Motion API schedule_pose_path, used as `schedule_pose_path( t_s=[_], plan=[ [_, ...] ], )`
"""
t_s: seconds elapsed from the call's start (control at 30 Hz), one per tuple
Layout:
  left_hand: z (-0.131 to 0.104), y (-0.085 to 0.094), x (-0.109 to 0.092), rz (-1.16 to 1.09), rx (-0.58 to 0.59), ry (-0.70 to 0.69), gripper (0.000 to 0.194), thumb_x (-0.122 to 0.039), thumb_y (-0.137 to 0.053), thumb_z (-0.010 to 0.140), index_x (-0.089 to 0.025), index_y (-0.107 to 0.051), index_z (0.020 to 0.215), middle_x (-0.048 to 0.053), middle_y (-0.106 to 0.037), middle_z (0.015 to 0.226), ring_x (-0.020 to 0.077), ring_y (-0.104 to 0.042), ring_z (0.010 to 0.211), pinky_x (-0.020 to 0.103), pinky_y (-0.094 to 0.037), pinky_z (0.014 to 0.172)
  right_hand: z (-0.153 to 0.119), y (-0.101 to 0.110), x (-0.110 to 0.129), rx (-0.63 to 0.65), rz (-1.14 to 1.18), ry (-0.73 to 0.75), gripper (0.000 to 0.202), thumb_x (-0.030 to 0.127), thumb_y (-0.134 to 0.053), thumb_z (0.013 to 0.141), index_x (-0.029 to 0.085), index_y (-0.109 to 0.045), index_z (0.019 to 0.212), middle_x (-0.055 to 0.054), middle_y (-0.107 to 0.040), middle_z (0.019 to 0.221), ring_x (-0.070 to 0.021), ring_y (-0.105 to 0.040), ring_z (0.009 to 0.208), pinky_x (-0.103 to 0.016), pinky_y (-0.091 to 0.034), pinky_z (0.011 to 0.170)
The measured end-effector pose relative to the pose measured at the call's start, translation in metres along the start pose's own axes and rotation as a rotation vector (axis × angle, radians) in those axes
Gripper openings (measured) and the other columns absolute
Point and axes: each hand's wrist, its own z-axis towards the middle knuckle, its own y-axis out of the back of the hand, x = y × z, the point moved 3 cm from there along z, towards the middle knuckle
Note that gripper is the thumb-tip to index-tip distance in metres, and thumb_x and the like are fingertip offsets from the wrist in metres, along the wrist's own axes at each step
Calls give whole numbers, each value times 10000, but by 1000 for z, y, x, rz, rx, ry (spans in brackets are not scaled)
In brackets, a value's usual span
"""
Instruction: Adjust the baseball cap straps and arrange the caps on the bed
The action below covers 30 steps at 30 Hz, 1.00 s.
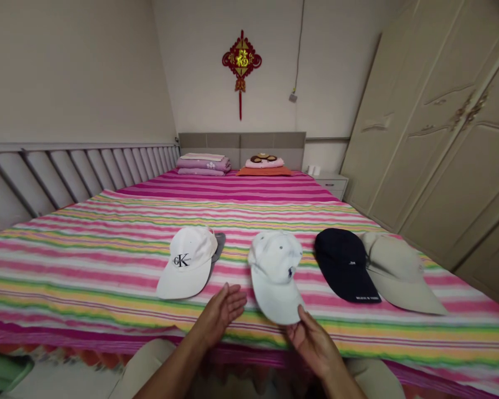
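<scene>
In front of me a pale baseball cap (274, 266) with a small dark logo is over the striped bed sheet, its brim towards me. My right hand (311, 341) grips the brim's right front edge, thumb on top and fingers beneath. My left hand (223, 311) is open just left of that brim, fingers extended, apart from the cap. Further left lies a white cap (190, 257) with "CK" lettering, a grey cap part (220, 244) showing behind it. To the right, a dark navy cap (345, 263) overlaps a beige cap (399, 271).
The striped sheet (120, 249) covers the bed's near part. Folded purple bedding (203, 165) and a pink folded item (264, 163) lie by the headboard (270, 143). A metal railing (83, 172) runs along the left; a wardrobe (432, 133) and nightstand (331, 184) stand right.
</scene>
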Motion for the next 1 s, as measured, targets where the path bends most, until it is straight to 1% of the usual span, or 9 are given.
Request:
schedule_pose_path(
  t_s=[0.13,0.27,0.4,0.5,0.6,0.7,0.77,0.87,1.0],
  plan=[
    [10,-19,-29,-194,176,-28,470,-527,-467,738,-133,-591,963,119,-652,945,240,-540,1014,383,-342,922,-25,11,-23,206,-145,-44,359,184,-648,707,221,-578,1057,-48,-671,983,-175,-613,883,-303,-463,784],
    [13,-16,-45,-223,164,14,276,-363,-564,696,-138,-636,838,75,-692,781,250,-532,1035,380,-323,951,-40,27,-26,295,-395,-106,363,259,-686,662,189,-615,1011,-74,-671,954,-221,-596,918,-337,-434,812],
    [-3,-21,-46,-171,154,60,184,-279,-599,664,-133,-639,770,40,-667,603,247,-615,850,396,-384,882,-48,26,-12,428,-528,-168,457,384,-690,623,200,-609,1033,-86,-650,987,-250,-574,931,-339,-425,792],
    [-20,-42,-46,-120,216,-25,170,-206,-649,613,-134,-635,767,17,-647,578,193,-623,638,343,-451,738,-47,5,7,435,-549,-97,363,443,-585,712,236,-615,1009,-74,-630,1032,-238,-536,992,-332,-392,829],
    [-33,-62,-40,-17,321,-31,242,-156,-686,571,-119,-634,805,26,-646,622,139,-579,538,253,-437,576,-44,-34,21,508,-593,3,428,482,-544,731,179,-595,1029,-111,-619,1025,-238,-537,973,-353,-355,865],
    [-41,-72,-31,119,385,25,279,-151,-704,556,-112,-634,824,39,-643,648,133,-569,535,231,-406,538,-42,-71,25,535,-668,72,472,518,-553,708,165,-577,1021,-82,-639,873,-191,-571,806,-299,-406,729],
    [-46,-74,-29,185,422,47,261,-173,-706,562,-108,-634,804,43,-635,653,127,-559,529,229,-394,536,-43,-87,24,527,-766,133,361,450,-624,679,143,-600,868,-20,-602,652,-116,-524,585,-212,-378,554],
    [-55,-75,-31,202,514,70,349,-210,-736,513,-96,-630,826,63,-634,706,139,-557,572,234,-388,552,-45,-97,19,493,-776,139,263,379,-655,671,144,-537,673,51,-483,465,-49,-352,400,-170,-242,413],
    [-62,-77,-35,151,611,132,496,-190,-752,438,-77,-628,904,90,-637,776,179,-566,677,256,-400,619,-49,-97,14,472,-630,108,293,392,-659,652,153,-490,635,63,-445,418,-46,-311,375,-176,-205,400]
  ],
)
